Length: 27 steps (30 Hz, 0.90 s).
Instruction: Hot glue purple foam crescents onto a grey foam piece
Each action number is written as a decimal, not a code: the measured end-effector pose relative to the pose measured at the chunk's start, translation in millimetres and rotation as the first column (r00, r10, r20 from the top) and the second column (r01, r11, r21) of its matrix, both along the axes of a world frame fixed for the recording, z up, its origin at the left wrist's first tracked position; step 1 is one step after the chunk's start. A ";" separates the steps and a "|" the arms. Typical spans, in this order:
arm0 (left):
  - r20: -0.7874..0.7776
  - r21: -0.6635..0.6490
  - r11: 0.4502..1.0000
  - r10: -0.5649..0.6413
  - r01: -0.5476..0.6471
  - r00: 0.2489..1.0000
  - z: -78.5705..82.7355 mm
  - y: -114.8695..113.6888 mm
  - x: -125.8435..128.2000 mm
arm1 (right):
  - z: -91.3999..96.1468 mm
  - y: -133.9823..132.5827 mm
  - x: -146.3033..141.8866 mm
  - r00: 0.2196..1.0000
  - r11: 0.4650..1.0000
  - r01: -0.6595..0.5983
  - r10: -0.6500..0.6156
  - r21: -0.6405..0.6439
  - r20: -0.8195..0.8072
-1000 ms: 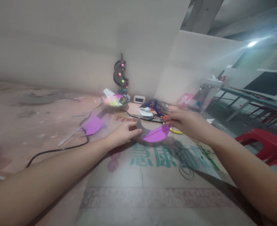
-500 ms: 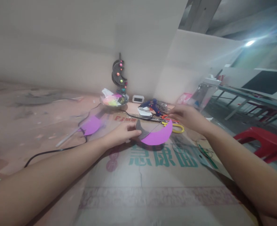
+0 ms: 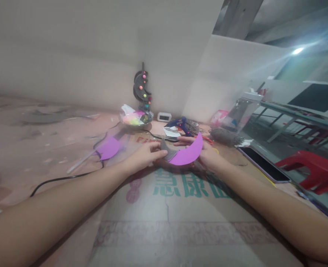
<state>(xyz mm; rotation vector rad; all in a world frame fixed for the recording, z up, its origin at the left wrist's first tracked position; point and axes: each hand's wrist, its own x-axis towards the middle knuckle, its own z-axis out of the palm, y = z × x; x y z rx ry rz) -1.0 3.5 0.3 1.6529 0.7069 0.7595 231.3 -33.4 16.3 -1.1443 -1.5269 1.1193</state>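
Observation:
A purple paper crescent [image 3: 188, 153] is held up above the printed cardboard [image 3: 141, 226], its left part wound with grey yarn [image 3: 168, 151]. My left hand [image 3: 141, 158] is closed on that wrapped end, thumb in front and fingers behind. At the other end, my right hand [image 3: 210, 155] reaches behind the crescent with some fingers pointing left. The crescent covers part of those fingers, and the yarn strand seen in them earlier is hidden now.
Behind the hands are a blue glue gun [image 3: 182, 125], a small white clock [image 3: 164, 117] and a dish of bits [image 3: 136, 120]. A decorated grey crescent [image 3: 140, 87] stands at the wall. Grey yarn ball [image 3: 226, 136] and phone [image 3: 264, 164] lie right; a purple piece [image 3: 110, 147] lies left.
My right hand has moved left and down, from holding the yarn strand out to the right to behind the crescent. The yarn ball and phone have come into view. My left hand keeps its hold.

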 end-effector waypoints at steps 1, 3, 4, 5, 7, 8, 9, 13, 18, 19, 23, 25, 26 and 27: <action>0.024 -0.007 1.000 0.017 -0.017 1.000 -0.5 -0.1 0.2 | -3.9 -2.2 -2.9 0.998 0.998 -0.027 0.024 -0.049 -0.057; 0.078 -0.013 0.998 0.065 -0.064 0.995 -1.6 -0.7 0.8 | -8.2 -6.0 -5.9 0.993 0.991 -0.065 0.053 -0.114 -0.103; 0.102 -0.010 0.997 0.081 -0.080 0.991 -2.2 -1.0 1.1 | -9.1 -7.2 -6.2 0.994 0.989 -0.069 0.058 -0.127 -0.092; 0.119 -0.002 0.996 0.084 -0.085 0.989 -2.8 -1.2 1.4 | -9.6 -7.7 -5.8 0.997 0.990 -0.059 0.051 -0.127 -0.065; 0.123 0.027 0.997 0.074 -0.078 0.990 -4.0 -1.4 2.1 | -10.6 -6.5 -3.6 1.000 0.997 -0.009 0.010 -0.080 0.015; 0.106 0.045 0.996 0.069 -0.074 0.992 -4.3 -1.5 2.4 | -11.3 -5.1 -2.2 0.998 0.999 0.019 -0.016 -0.040 0.058; 0.082 0.065 0.995 0.071 -0.076 0.994 -4.4 -1.6 2.8 | -12.2 -3.5 -0.6 0.994 0.999 0.045 -0.045 0.007 0.095; 0.021 0.139 0.985 0.101 -0.103 0.995 -1.1 -6.6 4.0 | -14.2 1.4 3.3 0.976 0.988 0.086 -0.109 0.127 0.191; -0.049 0.259 0.964 0.079 -0.063 0.996 4.1 -20.1 6.0 | -13.4 2.4 3.2 0.967 0.988 0.095 -0.122 0.126 0.224; -0.050 0.320 0.945 0.087 -0.067 0.995 4.3 -22.0 6.4 | -13.8 2.8 3.2 0.969 0.988 0.097 -0.121 0.119 0.214; -0.062 0.485 0.869 0.144 -0.096 0.988 4.0 -23.9 6.6 | -15.6 4.0 3.4 0.981 0.990 0.083 -0.101 0.117 0.164; -0.076 0.519 0.850 0.150 -0.089 0.986 3.9 -23.0 6.1 | -15.2 3.5 2.7 0.983 0.990 0.083 -0.100 0.113 0.155; -0.081 0.532 0.843 0.151 -0.086 0.985 3.9 -22.5 5.8 | -14.6 3.2 2.2 0.983 0.991 0.087 -0.103 0.106 0.153; -0.086 0.541 0.837 0.152 -0.083 0.985 4.0 -22.2 5.6 | -14.0 2.8 1.7 0.983 0.991 0.090 -0.105 0.102 0.151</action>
